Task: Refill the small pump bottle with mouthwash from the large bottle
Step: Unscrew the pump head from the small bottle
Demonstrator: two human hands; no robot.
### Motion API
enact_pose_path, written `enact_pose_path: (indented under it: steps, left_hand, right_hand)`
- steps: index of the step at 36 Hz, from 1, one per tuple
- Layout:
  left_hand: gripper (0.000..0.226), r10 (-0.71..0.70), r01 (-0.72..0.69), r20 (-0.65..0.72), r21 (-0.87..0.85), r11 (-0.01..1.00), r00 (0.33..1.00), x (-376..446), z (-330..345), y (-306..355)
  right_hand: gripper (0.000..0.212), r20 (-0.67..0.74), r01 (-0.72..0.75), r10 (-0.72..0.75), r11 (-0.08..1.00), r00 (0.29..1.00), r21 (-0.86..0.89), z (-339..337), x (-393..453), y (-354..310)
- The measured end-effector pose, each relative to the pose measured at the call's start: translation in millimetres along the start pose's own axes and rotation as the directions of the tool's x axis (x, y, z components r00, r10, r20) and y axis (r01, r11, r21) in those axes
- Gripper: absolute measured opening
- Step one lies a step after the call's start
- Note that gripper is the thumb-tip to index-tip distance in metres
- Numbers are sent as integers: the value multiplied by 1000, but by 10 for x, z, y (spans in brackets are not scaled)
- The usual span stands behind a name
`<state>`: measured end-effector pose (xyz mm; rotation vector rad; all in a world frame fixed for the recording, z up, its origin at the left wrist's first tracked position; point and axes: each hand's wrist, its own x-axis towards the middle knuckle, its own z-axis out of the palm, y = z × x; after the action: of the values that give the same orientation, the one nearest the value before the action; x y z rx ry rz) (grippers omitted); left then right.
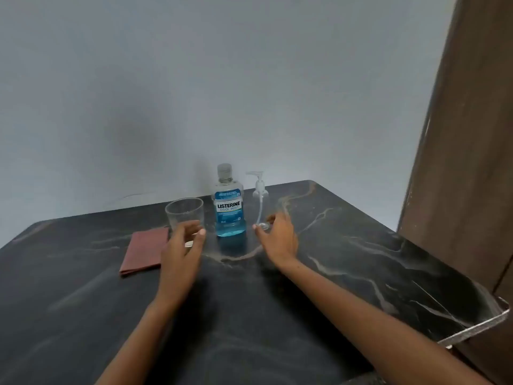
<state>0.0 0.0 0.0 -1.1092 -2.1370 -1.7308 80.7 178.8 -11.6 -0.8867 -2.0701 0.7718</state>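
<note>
Mouthwash, blue in the capped large bottle (230,207), stands upright at the back of the dark marble table (347,259), just left of the clear small pump bottle (259,202). The right hand (279,236) curls part-open at the pump bottle's base, probably to steady it for uncapping; contact is unclear. The left hand (181,250) loosely cups an empty glass (184,216) beside a folded red cloth (144,250), likely for spills.

Clear plastic cup (184,215), folded reddish-brown cloth (143,251) beside it, dark marbled table (347,262), grey wall (194,79)
</note>
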Motion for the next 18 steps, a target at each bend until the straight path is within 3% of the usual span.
enact_pose_path:
  steps: [3, 9, 18]
  left_hand:
    - [16, -41, 40, -17, -53, 998, 999, 1, -12, -5]
    - [16, -21, 21, 1, -4, 1000, 1000, -22, -38, -28]
    - [17, 15, -16, 18, 28, 999, 1000, -62, -67, 17]
  right_hand:
    - [45, -72, -59, 58, 998, 996, -4, 50, 120, -12]
    - [65, -144, -102, 104, 995, 984, 20, 190, 323, 0]
    - [48, -71, -49, 55, 996, 996, 75, 10, 293, -31]
